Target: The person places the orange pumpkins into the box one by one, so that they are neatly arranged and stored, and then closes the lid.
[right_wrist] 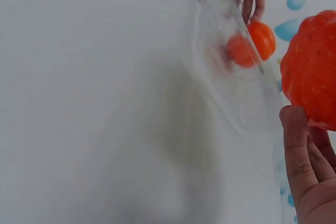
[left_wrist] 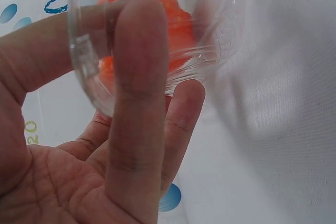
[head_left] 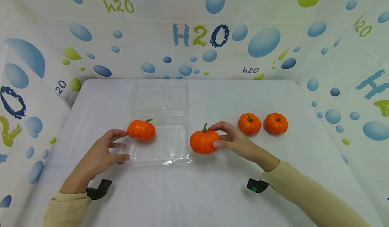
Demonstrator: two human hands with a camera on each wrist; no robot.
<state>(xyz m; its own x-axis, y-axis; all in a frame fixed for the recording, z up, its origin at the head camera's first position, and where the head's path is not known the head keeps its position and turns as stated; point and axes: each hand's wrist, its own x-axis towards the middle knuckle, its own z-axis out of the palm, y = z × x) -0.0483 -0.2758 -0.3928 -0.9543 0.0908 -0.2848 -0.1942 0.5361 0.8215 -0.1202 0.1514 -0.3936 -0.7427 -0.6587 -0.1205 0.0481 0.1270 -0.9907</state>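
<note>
My right hand (head_left: 238, 142) grips a small orange toy pumpkin (head_left: 203, 142) with a green stem, thumb and fingers at its right side. It is just right of a clear plastic clamshell box (head_left: 170, 146), whose lid is folded back. Inside the box, on the left, a second orange pumpkin (head_left: 141, 130) lies tilted, stem toward the right. At the box's left edge my left hand (head_left: 101, 154) has its fingers spread, touching the rim, index fingertip close beside that pumpkin. The left wrist view shows the thumb (left_wrist: 139, 103) in front of the clear wall.
Two more orange pumpkins (head_left: 249, 124) (head_left: 276, 123) stand side by side to the right, behind the right hand. A white cloth covers the table (head_left: 212, 193). A patterned curtain (head_left: 194, 4) hangs behind and at both sides.
</note>
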